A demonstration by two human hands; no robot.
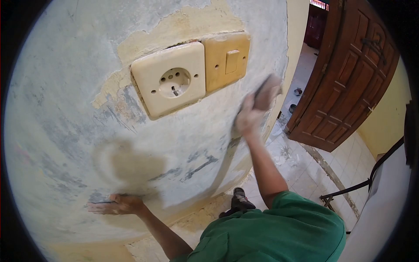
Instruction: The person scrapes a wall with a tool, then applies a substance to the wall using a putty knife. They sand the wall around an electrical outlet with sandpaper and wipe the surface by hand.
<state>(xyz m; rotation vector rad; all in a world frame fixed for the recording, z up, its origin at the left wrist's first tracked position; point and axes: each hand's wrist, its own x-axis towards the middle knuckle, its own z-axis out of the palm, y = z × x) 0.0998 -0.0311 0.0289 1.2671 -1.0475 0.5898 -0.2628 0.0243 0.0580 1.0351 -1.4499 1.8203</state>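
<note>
Against the patchy grey-white wall (pixel 183 135), my right hand (pixel 251 115) holds a blurred brownish pad (pixel 268 92) near the wall's right edge. It is just below and right of a yellowed light switch (pixel 224 60). A cream power socket (pixel 168 81) sits left of the switch, with chipped plaster around both. Low on the left, my left hand (pixel 115 205) rests on the wall, fingers stretched out and holding nothing.
A brown wooden door (pixel 345 78) stands open at the right. Scraps and white dust lie on the tiled floor (pixel 301 174) beyond the wall's edge. A dark metal frame (pixel 349 190) is at the lower right, and a shoe (pixel 240 198) shows below.
</note>
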